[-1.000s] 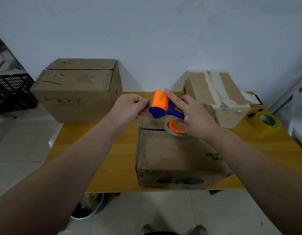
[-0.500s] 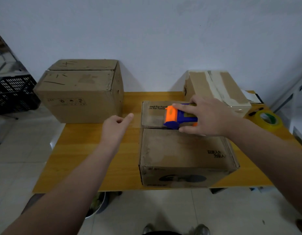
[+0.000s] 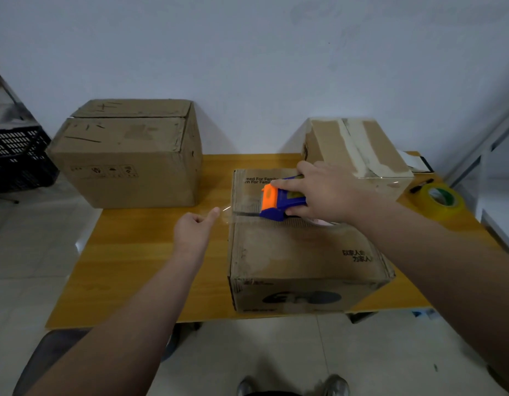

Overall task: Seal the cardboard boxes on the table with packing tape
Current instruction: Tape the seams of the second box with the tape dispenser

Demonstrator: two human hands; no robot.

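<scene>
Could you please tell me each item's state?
Front box: flaps closed, partly taped.
Tape dispenser: gripped by right hand, on front box.
Left hand: at loose tape end, grip unclear.
Left box: flaps closed.
Back box: taped shut.
Spare roll: lying flat.

Packing rm, boxes (image 3: pixel 127 155), tape roll (image 3: pixel 442 200), crate (image 3: pixel 16 158)

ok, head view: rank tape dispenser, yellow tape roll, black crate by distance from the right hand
1. tape dispenser: gripped in the right hand.
2. yellow tape roll: on the table, far right.
3. black crate: far left, off the table.
</scene>
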